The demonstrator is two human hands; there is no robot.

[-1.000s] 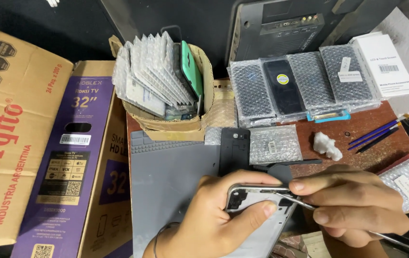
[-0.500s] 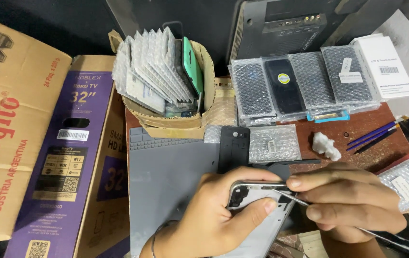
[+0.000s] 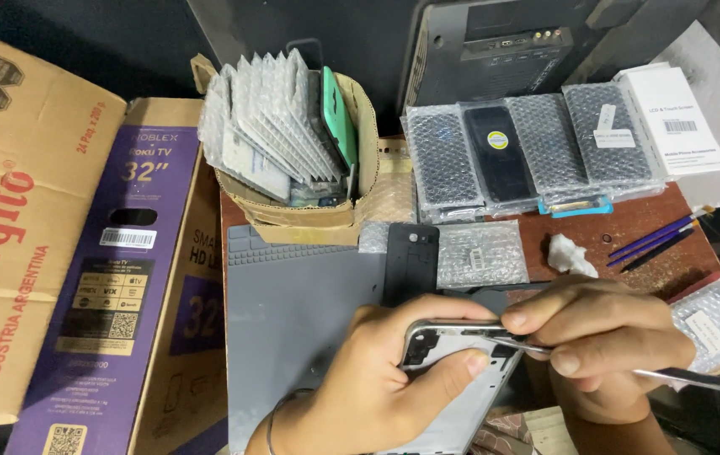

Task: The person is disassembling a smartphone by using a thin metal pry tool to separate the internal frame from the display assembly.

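Here my left hand [image 3: 377, 383] grasps a phone frame [image 3: 453, 371], silver-edged and pale grey inside, with a dark camera opening at its upper corner; my thumb lies across it. It sits at 6 o'clock of the view, just above the grey mat [image 3: 293, 312] on the bench [image 3: 621, 232]. My right hand [image 3: 604, 354] is clenched on thin metal tweezers [image 3: 672, 377], whose tip touches the top edge of the frame.

At 12 o'clock from the frame a black phone back [image 3: 410, 261] lies beside a bubble-wrap pouch [image 3: 482, 253]. At 11 o'clock a cardboard box [image 3: 293, 215] holds many wrapped flat parts and a green one. At 1 o'clock is a row of bubble-wrapped screens [image 3: 537, 152], one with a round yellow sticker, and a white box [image 3: 672, 118] with a barcode label. At 9 o'clock stands a purple television carton [image 3: 124, 286], next to a brown carton [image 3: 6, 236] with red letters.
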